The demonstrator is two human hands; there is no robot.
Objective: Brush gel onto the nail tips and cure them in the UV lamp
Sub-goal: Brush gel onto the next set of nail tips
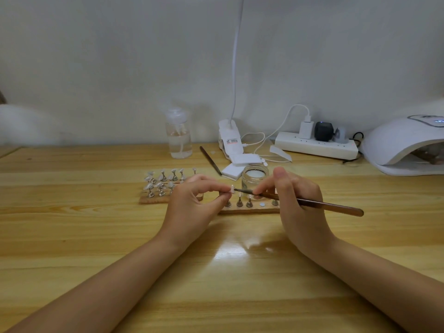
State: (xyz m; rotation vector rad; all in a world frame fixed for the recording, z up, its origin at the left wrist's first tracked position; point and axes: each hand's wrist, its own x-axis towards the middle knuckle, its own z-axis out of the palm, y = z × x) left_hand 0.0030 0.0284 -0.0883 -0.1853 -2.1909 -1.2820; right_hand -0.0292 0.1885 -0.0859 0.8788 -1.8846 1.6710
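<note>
Between two hands (192,200) (298,200): one nail tip (232,189), one brush (312,203).

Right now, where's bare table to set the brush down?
Free: the near table between the forearms, and the far left, left of the rack. Crowded: behind the hands, from jar to lamp.

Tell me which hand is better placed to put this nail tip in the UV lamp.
Left hand: it pinches the nail tip already. The right hand grips the brush, though the UV lamp sits on its side.
</note>
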